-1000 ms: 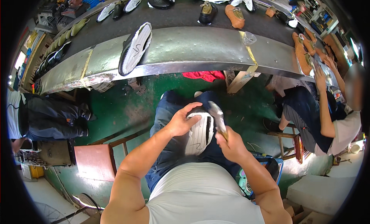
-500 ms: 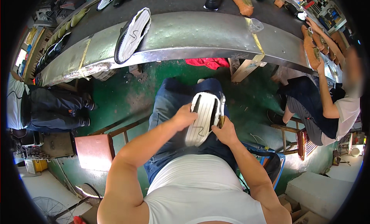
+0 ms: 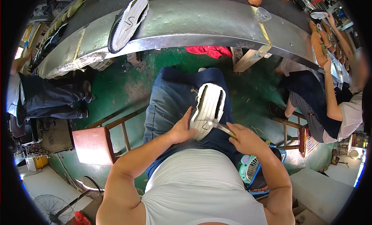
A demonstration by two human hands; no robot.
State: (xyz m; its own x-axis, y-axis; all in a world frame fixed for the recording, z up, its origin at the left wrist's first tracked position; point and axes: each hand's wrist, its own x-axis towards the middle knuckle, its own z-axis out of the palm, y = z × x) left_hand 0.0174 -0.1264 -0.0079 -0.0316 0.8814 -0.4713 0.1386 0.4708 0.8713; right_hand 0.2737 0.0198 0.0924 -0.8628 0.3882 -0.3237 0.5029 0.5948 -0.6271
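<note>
A shoe [image 3: 212, 102] lies sole up across my lap, its pale bottom ringed by a ragged white edge, with a dark strip along the right and a pen mark near the end closest to me. My left hand [image 3: 181, 129] grips its near left side, thumb pointing away from me, fingertips blurred. In my right hand [image 3: 244, 139] is a hammer [image 3: 224, 128] with a yellowish grip, held by closed fingers. Its metal head is over the near part of the shoe bottom; whether it touches is hard to tell.
Ahead runs a metal-edged bench [image 3: 186, 21] bearing another upturned shoe [image 3: 128, 23] and a clear cup [image 3: 262, 15]. A person [image 3: 329, 97] sits at right handling brown shoes; another stands at left. A padded stool [image 3: 93, 145] is left of me, a small green fan [image 3: 248, 167] right.
My right hand has moved off the shoe's right edge and swung the hammer over its bottom. My left hand has slid nearer to me along the shoe's side.
</note>
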